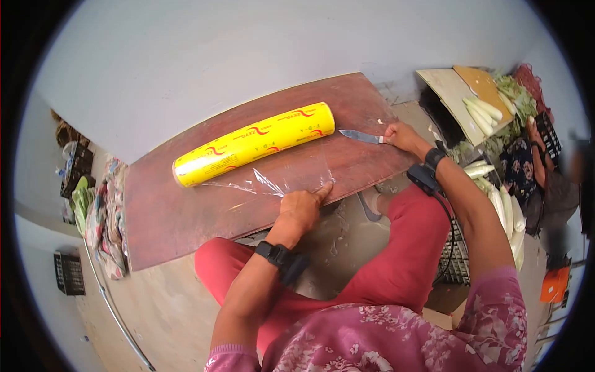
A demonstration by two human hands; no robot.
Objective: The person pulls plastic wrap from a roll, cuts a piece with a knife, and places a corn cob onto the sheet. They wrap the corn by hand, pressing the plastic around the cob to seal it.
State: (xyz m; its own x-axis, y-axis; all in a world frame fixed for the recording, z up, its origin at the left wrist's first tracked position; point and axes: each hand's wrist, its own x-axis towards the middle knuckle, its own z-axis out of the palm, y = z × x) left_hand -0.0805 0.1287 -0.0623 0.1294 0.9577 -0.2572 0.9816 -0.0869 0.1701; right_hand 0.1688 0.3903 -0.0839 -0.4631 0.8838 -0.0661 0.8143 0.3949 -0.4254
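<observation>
A large yellow roll of cling film (254,146) lies slantwise on the reddish-brown wooden board (167,229). A clear sheet of cling film (297,167) runs from the roll toward the board's near edge, creased where it meets my left hand. My left hand (300,209) grips the sheet's near edge, one finger stretched to the right along it; its other fingers are partly hidden. My right hand (401,135) is closed round the handle of a knife (361,136). The blade points left over the board, close to the roll's right end.
At right, white long vegetables (482,116) lie on a tilted board (446,93), with more vegetables (505,208) in a crate below. Another person (527,161) sits beyond. Patterned cloth (106,217) and a black crate (69,273) are at left. A wall (217,62) rises behind.
</observation>
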